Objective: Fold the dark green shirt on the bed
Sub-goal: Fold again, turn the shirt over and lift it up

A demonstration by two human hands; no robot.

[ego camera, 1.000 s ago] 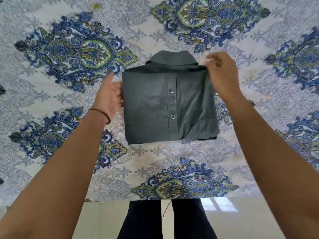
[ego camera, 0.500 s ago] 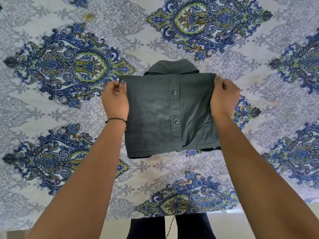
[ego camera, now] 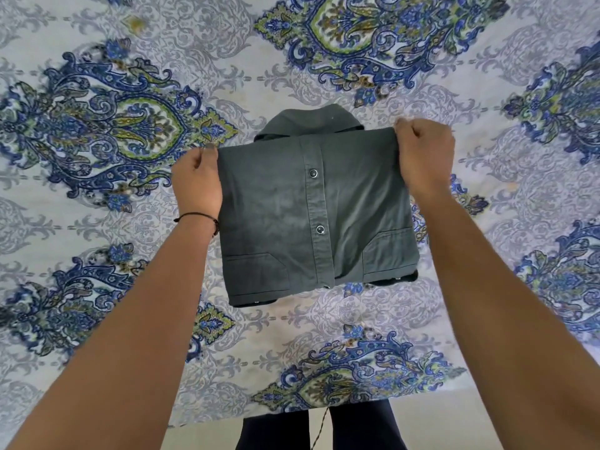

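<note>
Since the earlier frame, right hand (ego camera: 423,157) rose; left hand (ego camera: 198,181) holds level — both pinch shirt (ego camera: 311,216) corners; align edges squarely.

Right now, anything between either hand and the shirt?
Nothing visible. The left hand and right hand already pinch the far corners of the folded dark green shirt, which lies on the patterned bed sheet.

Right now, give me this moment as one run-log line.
stage: final fold | shirt: compact rectangle on bed, collar at far edge | left hand: pinching far-left corner | right hand: pinching far-right corner
</note>
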